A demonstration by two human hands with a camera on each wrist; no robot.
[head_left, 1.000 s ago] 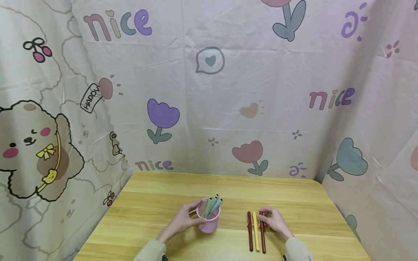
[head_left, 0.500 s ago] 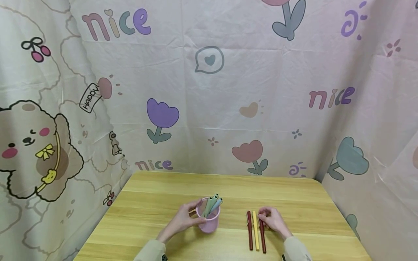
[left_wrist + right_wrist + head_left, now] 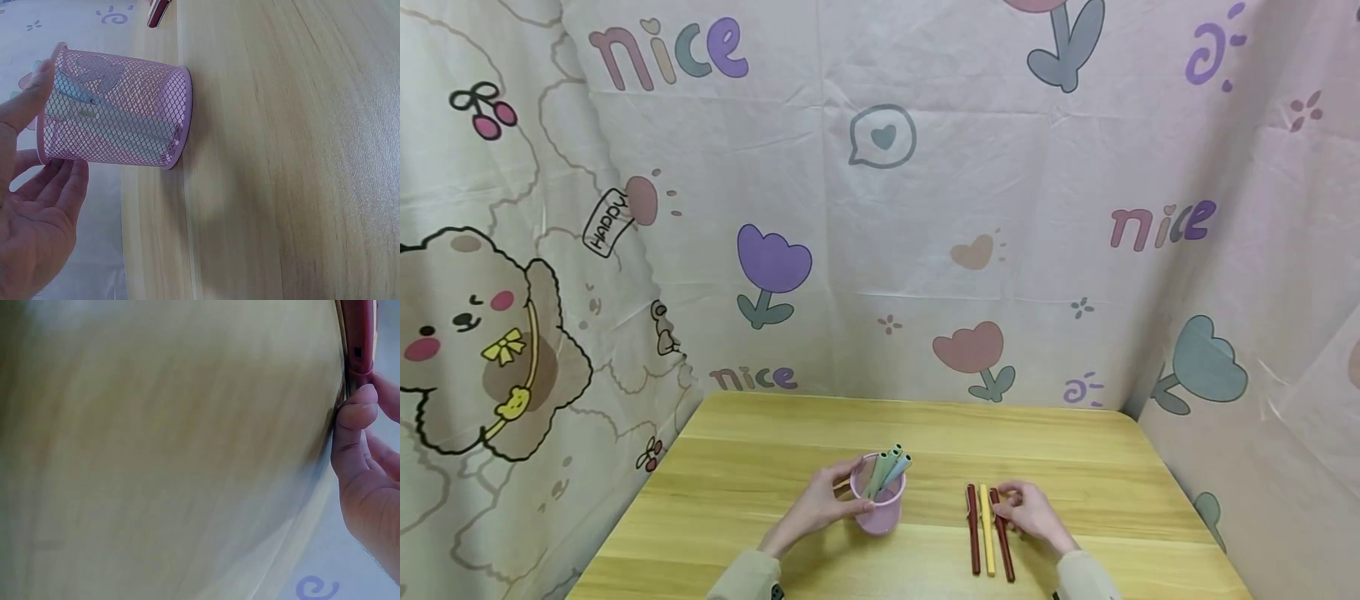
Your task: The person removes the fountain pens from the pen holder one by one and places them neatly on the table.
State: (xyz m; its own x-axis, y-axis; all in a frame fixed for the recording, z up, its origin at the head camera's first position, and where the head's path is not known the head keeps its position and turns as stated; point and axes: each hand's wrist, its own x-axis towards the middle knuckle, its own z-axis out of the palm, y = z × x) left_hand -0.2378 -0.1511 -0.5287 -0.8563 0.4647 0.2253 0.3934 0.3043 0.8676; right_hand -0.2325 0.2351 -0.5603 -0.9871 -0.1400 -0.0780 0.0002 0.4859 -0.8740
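Head view: the left hand (image 3: 820, 502) grips a pink mesh pen cup (image 3: 880, 522), and the right hand (image 3: 1030, 510) pinches the rightmost dark red pen (image 3: 1003, 537).
With thumb and fingers curled about its rim, the left hand holds the cup from nine o'clock; pale green pens (image 3: 877, 477) and a light blue pen (image 3: 896, 472) stand in it, leaning towards one o'clock. Between three and four o'clock of the cup, three pens lie side by side on the wood-grain table (image 3: 775, 433): another dark red pen (image 3: 973, 530), a yellow pen (image 3: 987, 533), and the pinched one, its far end tilted towards eleven o'clock. Right thumb and fingertips close on that far end; whether it touches the table cannot be told.
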